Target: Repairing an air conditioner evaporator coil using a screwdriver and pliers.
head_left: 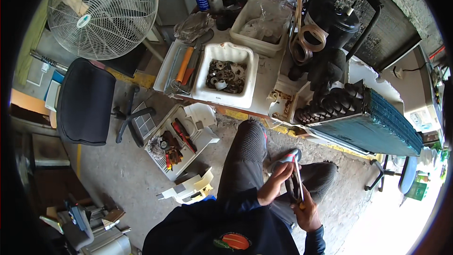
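head view: the left hand (275, 183) pinches the upper part of a thin metal tool (298, 182) held over the person's lap. the right hand (306, 211) is closed around the tool's lower end. a white tray of metal parts (227, 73) sits well apart on the bench (269, 83), a standing fan (101, 12) to its left.

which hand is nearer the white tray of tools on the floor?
Left. The left hand grips the upper part of the tool over the lap, on the side toward the white tray. The right hand holds the tool's lower end, farther from it.
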Tool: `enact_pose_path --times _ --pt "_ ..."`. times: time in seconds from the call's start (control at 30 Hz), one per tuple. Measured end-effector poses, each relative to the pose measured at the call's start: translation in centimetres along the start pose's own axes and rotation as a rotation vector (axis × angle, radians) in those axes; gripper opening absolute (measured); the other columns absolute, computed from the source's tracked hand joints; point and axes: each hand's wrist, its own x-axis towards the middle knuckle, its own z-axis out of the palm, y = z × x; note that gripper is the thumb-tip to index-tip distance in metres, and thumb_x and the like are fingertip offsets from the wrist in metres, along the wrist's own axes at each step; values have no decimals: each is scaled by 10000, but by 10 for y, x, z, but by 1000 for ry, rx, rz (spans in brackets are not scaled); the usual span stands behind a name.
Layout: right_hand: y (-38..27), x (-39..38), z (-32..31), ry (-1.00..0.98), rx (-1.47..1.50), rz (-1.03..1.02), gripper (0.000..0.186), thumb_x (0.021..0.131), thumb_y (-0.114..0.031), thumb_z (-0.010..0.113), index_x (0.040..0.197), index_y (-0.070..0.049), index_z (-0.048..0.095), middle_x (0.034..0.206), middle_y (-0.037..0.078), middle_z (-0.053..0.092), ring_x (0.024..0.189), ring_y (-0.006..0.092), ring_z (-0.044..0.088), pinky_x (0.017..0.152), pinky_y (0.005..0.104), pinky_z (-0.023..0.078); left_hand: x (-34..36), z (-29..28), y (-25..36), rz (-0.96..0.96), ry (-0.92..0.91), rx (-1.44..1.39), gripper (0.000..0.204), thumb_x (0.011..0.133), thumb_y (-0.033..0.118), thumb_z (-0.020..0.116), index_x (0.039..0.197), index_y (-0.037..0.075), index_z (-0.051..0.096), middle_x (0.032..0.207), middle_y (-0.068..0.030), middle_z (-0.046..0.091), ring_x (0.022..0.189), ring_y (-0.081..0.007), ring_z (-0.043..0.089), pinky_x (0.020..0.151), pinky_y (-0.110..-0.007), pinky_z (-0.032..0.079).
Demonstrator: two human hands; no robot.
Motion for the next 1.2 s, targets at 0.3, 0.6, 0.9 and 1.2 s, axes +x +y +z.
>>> enact_pose_path --times 0.3,0.6,0.9,1.2 --pt "94 -64 23 155 -372 168 783 904 -85 678 1624 -102 372 1116 201 647 713 434 657 620 488 526 17 45 288 1244 506 1865 162 875 34 722 1032 57 752 939 -83 738 719 -219 636 673 -341 515" --pt "124 -53 41 288 -323 87 757 931 -98 642 1631 -92 355 1046 203 630 665 429 624 556 510 483 66 32 335 877 472 2277 155 842 146 791 987 96 813 775 -87 751 578 -297 611 585 -400 487" --pt "120 -46 40 268 -356 103 742 946 -108 632 1631 -75 349 1054 208 626 687 425 620 577 505 487 62 33 335 895 483 2021 150 876 161 791 982 56 808 689 -47 704 550 -184 563 563 -313 461" --pt "115 -44 38 237 -329 145 731 957 -135 615 1632 -69 344 1093 228 629 716 445 621 594 506 494 31 24 378 1015 192 1716 133 927 79 731 979 -41 749 843 -46 686 712 -115 566 661 -257 443"
